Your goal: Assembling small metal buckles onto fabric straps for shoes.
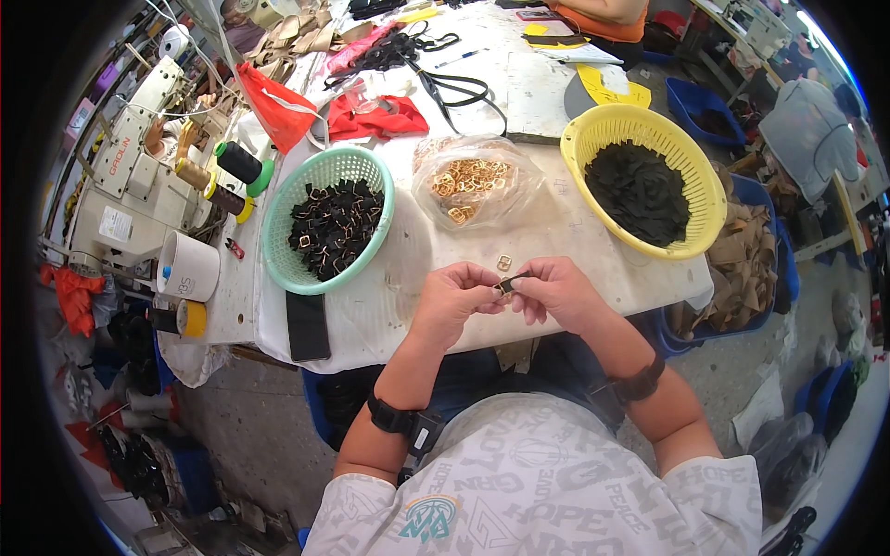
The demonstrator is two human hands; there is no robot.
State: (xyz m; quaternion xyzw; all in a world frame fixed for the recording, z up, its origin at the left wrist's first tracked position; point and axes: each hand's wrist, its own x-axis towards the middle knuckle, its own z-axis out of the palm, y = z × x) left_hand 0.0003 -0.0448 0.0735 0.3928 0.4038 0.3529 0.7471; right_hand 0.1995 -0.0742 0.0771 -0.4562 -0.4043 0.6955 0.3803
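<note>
My left hand [456, 298] and my right hand [559, 294] meet over the front edge of the white table. Between their fingertips is a short black strap piece [514, 280], pinched by my right hand. My left fingers close on a small gold ring, largely hidden, where the strap meets it. Just beyond lies a loose gold buckle [503, 263]. A clear plastic bag [514, 199] of gold buckles [470, 176] stands farther back. To the left, a mint-green basket [275, 243] holds black pieces fitted with gold rings; to the right, a yellow basket [709, 199] holds plain black pieces.
A black phone [308, 327] lies by the green basket. Thread spools [238, 162] and a sewing machine [120, 176] stand left. Red cloth [375, 119] and black straps [464, 93] lie farther back. A blue crate [786, 250] of brown pieces is at the right. Another person [616, 18] sits at the far side.
</note>
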